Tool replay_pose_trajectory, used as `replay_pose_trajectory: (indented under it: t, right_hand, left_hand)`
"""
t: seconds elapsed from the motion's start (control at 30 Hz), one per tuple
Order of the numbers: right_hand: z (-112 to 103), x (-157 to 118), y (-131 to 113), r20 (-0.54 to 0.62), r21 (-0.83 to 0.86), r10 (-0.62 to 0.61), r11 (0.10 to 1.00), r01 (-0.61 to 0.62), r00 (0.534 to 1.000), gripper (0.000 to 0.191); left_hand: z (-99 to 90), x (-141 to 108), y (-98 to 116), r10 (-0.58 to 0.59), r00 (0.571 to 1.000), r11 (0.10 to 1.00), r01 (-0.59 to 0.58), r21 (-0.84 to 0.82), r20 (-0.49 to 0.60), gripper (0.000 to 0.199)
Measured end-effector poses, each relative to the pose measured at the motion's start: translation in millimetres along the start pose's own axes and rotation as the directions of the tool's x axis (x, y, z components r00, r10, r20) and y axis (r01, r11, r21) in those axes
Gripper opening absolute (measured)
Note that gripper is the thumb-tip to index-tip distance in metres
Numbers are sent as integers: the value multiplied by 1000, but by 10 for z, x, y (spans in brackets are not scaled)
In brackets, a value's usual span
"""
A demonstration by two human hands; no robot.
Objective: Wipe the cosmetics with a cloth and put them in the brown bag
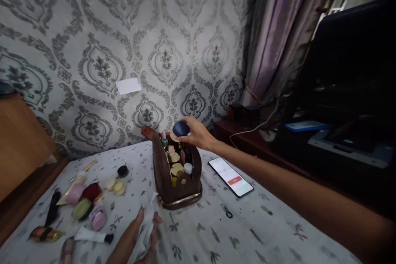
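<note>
A brown zip bag [161, 169] stands open on the patterned cloth, with several small jars and bottles inside. Above its back right edge, my right hand [197, 133] grips a round dark blue container [181, 128] by its side. In front of the bag, low in the view, my left hand [136, 235] holds a crumpled white cloth [144, 237] between thumb and fingers. A phone [231, 176] with a lit screen lies right of the bag.
Several cosmetics lie at the left, among them a white tube [93, 235], a purple bottle [98, 218], a green jar [82, 209] and a black lid [123, 170]. A wallpapered wall [167, 62] rises behind. A white cable [247, 132] runs at the right.
</note>
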State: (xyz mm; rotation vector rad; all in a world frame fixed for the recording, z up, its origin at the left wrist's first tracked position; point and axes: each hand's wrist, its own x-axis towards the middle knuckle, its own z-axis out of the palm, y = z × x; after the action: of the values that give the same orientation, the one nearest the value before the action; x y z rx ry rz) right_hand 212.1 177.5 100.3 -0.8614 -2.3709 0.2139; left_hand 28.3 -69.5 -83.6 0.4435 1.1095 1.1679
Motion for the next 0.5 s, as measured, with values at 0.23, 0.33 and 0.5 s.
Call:
replay_pose_trajectory:
  t: [0.23, 0.33, 0.5]
  right_hand:
    - [323, 483, 100, 268, -234, -26, 968, 91, 963, 52]
    - [427, 563, 119, 325, -308, 2, 946, 104, 946, 50]
    - [534, 646, 130, 391, -380, 26, 915, 136, 920, 56]
  left_hand:
    - [-66, 48, -48, 65, 995, 993, -56, 106, -77, 69]
    - [-125, 68, -83, 63, 994, 991, -51, 121, -95, 70]
    - [-142, 73, -67, 76, 995, 977, -61, 205, -66, 75]
